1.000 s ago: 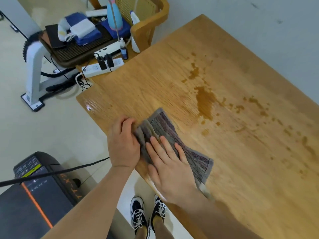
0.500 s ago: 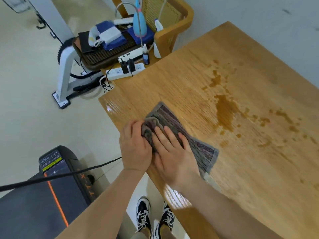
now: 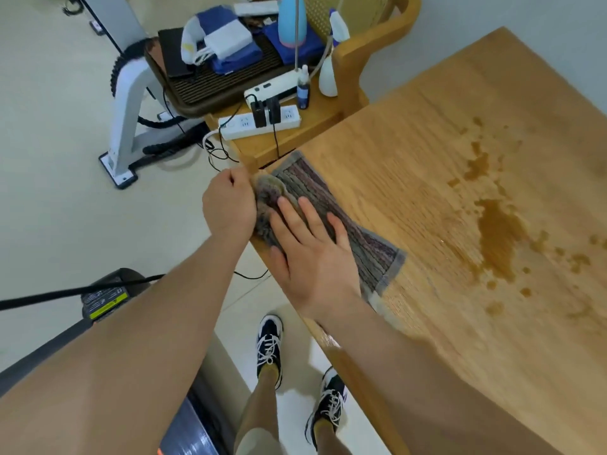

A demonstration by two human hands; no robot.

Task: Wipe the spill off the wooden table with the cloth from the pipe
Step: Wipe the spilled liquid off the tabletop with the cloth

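Observation:
A grey striped cloth (image 3: 358, 231) lies on the near left corner of the wooden table (image 3: 427, 152). My left hand (image 3: 228, 205) is closed on the bunched left end of the cloth at the table's edge. Flat on the cloth, fingers spread, rests my right hand (image 3: 312, 254). A brown spill (image 3: 497, 234) with scattered drops lies on the table to the right of the cloth, apart from it.
A wooden chair (image 3: 371, 50) with a power strip (image 3: 259, 124), bottles and a tray of items stands beyond the table's left corner. A white machine stand (image 3: 128, 113) is on the floor at left. A dark treadmill (image 3: 101, 297) is near my feet.
The view has shifted, so the table sits further right. Both hands stay on the cloth, which now reaches the table's left corner; the left hand grips its bunched end at the edge.

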